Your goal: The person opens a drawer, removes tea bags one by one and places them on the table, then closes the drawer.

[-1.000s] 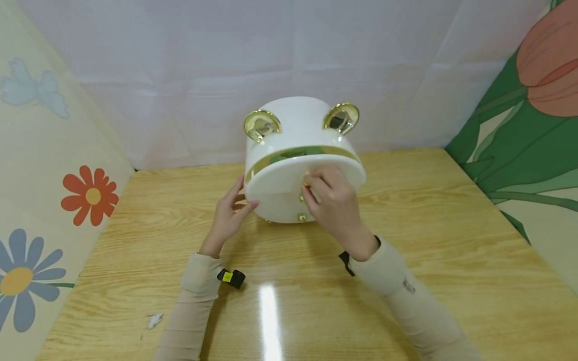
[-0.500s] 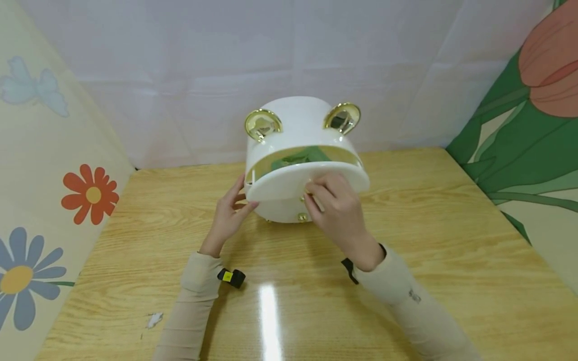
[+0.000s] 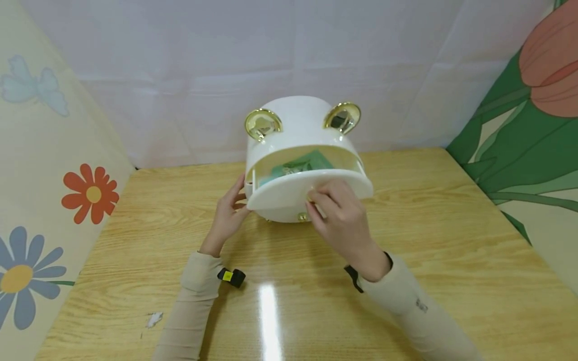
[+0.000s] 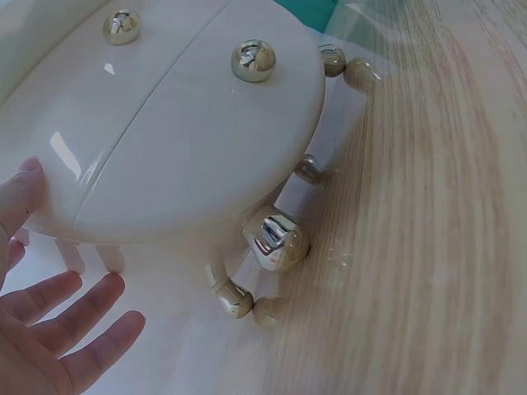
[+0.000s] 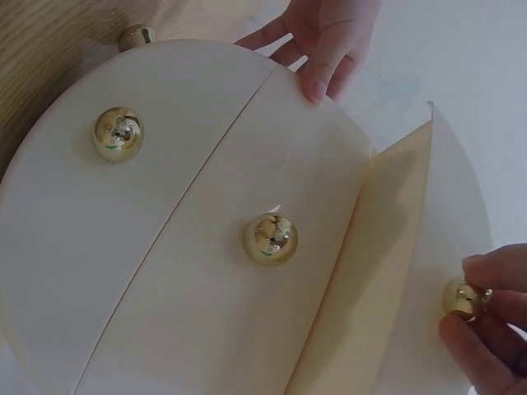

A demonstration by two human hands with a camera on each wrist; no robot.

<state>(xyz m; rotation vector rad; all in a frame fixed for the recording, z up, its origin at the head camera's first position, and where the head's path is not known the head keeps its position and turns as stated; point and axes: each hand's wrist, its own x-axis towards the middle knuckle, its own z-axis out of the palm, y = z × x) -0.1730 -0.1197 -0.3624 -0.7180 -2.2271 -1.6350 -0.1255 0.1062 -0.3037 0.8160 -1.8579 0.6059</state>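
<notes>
A white round storage box [image 3: 298,118] with gold ears [image 3: 263,124] stands on the wooden table. Its top drawer [image 3: 275,194] is pulled partway out, and a green packet [image 3: 319,159] shows inside. My right hand [image 3: 345,220] pinches the gold knob [image 5: 464,298] of that drawer between thumb and fingers. On the box's left side rests my left hand [image 3: 229,215], its thumb at the front edge and its fingers fairly straight along the wall. Two lower drawers, each with a gold knob [image 5: 271,239], are closed in the right wrist view.
Small gold feet [image 4: 280,239] carry the box above the table [image 3: 433,220]. A pale cloth [image 3: 189,80] hangs close behind it. Panels painted with flowers [image 3: 92,195] flank the table. A torn white patch [image 3: 154,319] lies at front left.
My right hand has drawn the top drawer outward, toward me and slightly down to the right, uncovering more of the green packet. The box and my left hand have stayed nearly still.
</notes>
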